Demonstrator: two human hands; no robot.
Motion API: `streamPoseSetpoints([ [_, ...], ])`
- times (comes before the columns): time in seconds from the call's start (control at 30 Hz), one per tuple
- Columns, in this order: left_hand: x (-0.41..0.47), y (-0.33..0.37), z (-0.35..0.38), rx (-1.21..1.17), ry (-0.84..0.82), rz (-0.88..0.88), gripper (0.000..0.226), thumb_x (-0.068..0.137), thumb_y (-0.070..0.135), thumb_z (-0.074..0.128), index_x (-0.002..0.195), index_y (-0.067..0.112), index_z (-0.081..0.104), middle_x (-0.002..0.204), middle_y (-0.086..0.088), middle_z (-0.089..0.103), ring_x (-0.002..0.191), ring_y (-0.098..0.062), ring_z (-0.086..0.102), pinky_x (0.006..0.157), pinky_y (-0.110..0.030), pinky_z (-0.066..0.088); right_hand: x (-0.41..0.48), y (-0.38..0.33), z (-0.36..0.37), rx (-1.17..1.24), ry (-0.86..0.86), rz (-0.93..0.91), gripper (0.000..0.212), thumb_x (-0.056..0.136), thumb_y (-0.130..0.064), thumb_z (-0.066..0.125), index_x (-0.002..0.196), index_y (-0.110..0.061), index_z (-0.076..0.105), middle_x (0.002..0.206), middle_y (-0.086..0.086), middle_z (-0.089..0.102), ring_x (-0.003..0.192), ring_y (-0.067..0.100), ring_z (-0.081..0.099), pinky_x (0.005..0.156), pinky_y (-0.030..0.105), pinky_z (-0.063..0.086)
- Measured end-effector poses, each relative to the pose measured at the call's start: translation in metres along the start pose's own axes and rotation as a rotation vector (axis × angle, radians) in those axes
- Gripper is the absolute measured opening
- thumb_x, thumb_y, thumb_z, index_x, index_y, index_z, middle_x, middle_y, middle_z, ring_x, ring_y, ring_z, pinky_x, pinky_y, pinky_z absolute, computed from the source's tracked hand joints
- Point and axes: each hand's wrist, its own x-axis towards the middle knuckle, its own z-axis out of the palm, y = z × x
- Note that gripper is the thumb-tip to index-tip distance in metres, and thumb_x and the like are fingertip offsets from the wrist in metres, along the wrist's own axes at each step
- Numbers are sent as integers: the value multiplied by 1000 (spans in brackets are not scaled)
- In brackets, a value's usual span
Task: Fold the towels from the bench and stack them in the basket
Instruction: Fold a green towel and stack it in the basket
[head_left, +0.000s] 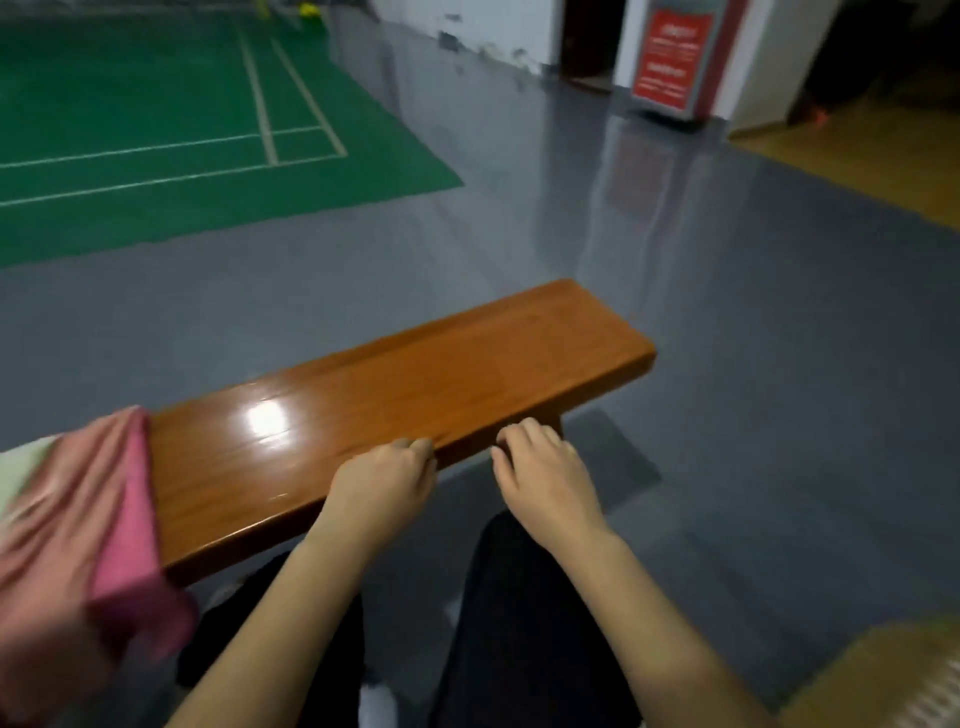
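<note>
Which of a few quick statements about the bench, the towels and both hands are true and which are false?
1. The pink towel lies on the left end of the wooden bench. True.
2. The left hand grips the towel. False: it holds nothing, fingers curled near the bench's front edge.
3. The right hand holds nothing. True.
4. The bench stands on the green court. False: it stands on grey floor.

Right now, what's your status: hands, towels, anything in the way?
Left hand and right hand empty, fingers curled at the bench edge. Pink towel unfolded at far left. Nothing blocking. Basket not clearly in view.
</note>
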Motion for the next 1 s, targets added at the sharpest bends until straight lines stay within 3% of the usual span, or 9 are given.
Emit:
streamPoseSetpoints([
  [0.23,-81,-93,-18,-21,46,-365,24,99,32,35,101,19,54,102,1,62,89,-24,62,63,-34,44,32,-115,31,52,-101,-284,31,103,-35,30,120,-19,51,116,-4,51,108,15,47,90,29,38],
  [0.4,-133,-137,-18,-67,104,-522,23,98,32,38,100,17,56,100,-1,63,90,-26,62,65,-36,44,35,-185,57,76,-129,-458,31,102,-35,30,120,-20,51,115,-5,51,107,13,48,89,28,39],
  [0.57,-169,-177,-18,-60,70,-650,25,99,33,35,103,17,54,108,-3,61,100,-26,59,69,-35,37,39,-238,83,104,-168,-541,29,101,-35,33,115,-19,54,114,-4,53,107,16,49,89,30,37],
  [0.7,-192,-217,-11,-61,60,-727,24,98,37,36,99,18,52,107,-2,60,97,-27,60,65,-35,34,50,-278,105,113,-179,-587,32,100,-35,31,111,-18,56,111,-2,54,104,18,51,87,33,40],
  [0.83,-206,-259,-7,-106,92,-791,24,97,35,38,97,18,55,104,-3,62,97,-26,60,66,-34,37,61,-316,131,108,-170,-589,42,90,-37,28,94,-16,63,92,1,61,85,22,60,71,36,48],
  [1.0,-218,-319,-2,-163,108,-884,22,96,34,43,99,17,55,106,-5,62,96,-27,59,72,-36,44,82,-366,159,107,-204,-629,30,91,-31,38,94,-13,63,91,4,61,86,24,60,72,35,48],
])
